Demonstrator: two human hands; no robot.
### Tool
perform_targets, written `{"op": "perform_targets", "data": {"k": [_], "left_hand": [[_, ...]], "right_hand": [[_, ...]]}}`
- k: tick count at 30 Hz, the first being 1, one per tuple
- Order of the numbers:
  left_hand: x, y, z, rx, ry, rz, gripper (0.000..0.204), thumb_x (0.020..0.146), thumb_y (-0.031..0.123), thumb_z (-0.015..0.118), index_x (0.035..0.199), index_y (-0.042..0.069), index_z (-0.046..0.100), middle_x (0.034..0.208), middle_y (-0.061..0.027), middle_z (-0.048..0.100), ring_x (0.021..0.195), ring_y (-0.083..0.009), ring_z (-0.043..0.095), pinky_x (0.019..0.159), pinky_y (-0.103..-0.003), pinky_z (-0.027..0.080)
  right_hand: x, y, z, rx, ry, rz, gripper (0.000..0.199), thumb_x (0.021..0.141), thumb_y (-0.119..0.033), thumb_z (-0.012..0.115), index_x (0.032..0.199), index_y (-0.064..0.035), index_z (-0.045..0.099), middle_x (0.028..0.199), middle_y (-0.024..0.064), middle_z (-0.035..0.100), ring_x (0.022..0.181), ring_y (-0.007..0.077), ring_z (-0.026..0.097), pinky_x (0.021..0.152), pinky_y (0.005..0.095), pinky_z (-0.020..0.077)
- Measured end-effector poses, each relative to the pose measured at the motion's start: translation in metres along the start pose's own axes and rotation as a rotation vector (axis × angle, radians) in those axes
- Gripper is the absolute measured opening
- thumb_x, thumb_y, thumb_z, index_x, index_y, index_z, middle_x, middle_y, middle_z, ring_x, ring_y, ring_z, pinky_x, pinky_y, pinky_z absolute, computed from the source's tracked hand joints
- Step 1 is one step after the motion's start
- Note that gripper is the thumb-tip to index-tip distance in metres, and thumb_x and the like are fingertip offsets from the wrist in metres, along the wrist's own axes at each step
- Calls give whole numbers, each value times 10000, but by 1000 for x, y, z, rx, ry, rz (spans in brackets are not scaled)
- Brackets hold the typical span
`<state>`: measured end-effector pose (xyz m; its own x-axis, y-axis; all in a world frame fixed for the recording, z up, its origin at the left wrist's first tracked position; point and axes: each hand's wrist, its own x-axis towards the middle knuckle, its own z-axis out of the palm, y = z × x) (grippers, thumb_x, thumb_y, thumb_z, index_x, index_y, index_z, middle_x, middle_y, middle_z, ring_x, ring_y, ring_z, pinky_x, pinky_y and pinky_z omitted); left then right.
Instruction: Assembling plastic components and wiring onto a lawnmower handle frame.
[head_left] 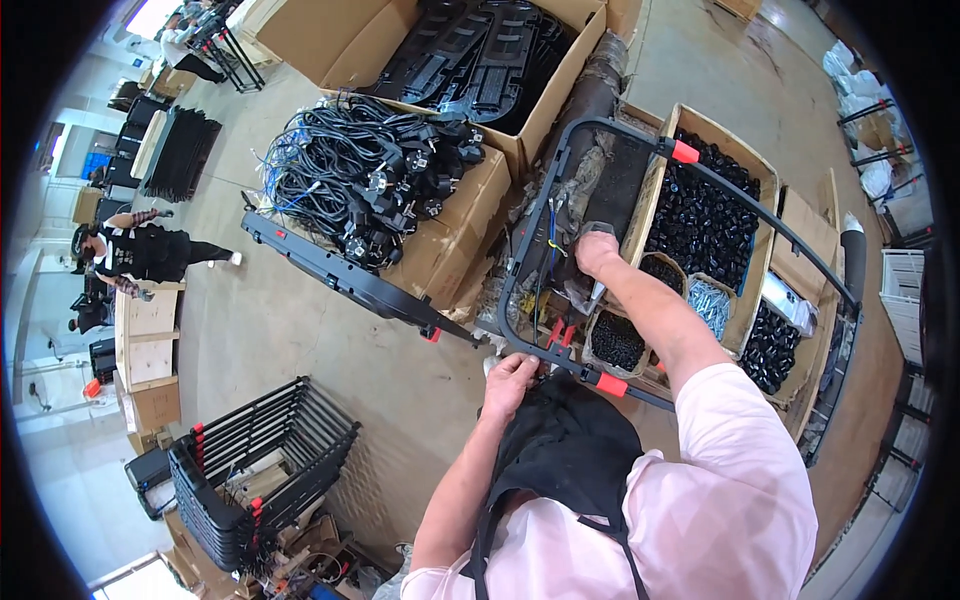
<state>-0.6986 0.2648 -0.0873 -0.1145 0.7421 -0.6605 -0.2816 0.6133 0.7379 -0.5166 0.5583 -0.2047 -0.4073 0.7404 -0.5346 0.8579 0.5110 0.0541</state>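
A large black tubular frame (556,165) with red joint pieces lies across the workbench before me. At its near left corner my left hand (512,380) is closed, thumb and fingers pinched on the tube. Inside the frame, over the dark bench top (632,185), my right hand (598,252) is closed in a fist. A bit of grey shows above that fist and something silvery below it; what it grips I cannot make out. Red clips (562,332) sit on the frame's near side, between my hands.
Right of my right hand stand a wooden tray of black plastic parts (700,215), a basket of silver screws (708,305) and a basket of small dark screws (615,340). Power cords (375,180) lie heaped on a carton at left. Stacked frames (265,470) stand lower left; a person (140,250) walks beyond.
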Motion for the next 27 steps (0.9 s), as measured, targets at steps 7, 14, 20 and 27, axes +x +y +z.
{"op": "perform_targets", "data": {"k": [7, 14, 20, 27], "left_hand": [[2, -1, -6, 47, -36, 20, 207, 1052, 200, 677, 988, 26, 769, 912, -18, 764, 744, -61, 594, 689, -245, 485], [13, -7, -17, 46, -132, 35, 233, 1045, 242, 688, 1009, 35, 788, 905, -3, 769, 734, -50, 601, 673, -246, 482], [17, -1, -23, 112, -189, 43, 207, 1054, 226, 684, 1026, 44, 779, 948, -9, 781, 742, -46, 589, 691, -247, 475], [15, -3, -20, 131, -190, 98, 236, 1036, 217, 685, 986, 7, 780, 890, -14, 760, 786, -91, 632, 746, -277, 508]], "right_hand": [[-44, 18, -46, 374, 229, 74, 270, 813, -142, 611, 943, -57, 832, 1062, 235, 791, 1051, 371, 774, 898, 442, 624], [-80, 29, -70, 742, 222, 110, 191, 793, -183, 747, 879, -13, 768, 818, 174, 783, 814, 311, 781, 789, 426, 609], [-100, 26, -83, 711, 161, 173, 316, 842, -261, 805, 1037, -13, 799, 1003, 213, 790, 973, 370, 763, 896, 443, 594], [-119, 9, -80, 697, 382, 289, 400, 930, -250, 758, 1200, 39, 701, 1089, 236, 768, 923, 375, 768, 841, 469, 601]]}}
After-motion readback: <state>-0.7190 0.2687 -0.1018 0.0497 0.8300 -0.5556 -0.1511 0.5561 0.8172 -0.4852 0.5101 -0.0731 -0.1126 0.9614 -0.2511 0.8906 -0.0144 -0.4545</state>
